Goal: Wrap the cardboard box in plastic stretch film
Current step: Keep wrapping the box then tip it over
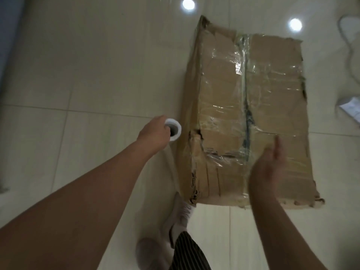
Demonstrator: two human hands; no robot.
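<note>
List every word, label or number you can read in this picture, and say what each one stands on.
No text can be read anywhere in this picture.
Cardboard box: no print shows on the faces in view.
Film roll, gripped by the left hand: plain white core end, no label showing.
Sheet of paper at the right edge: faint grey marks, too blurred to read.
</note>
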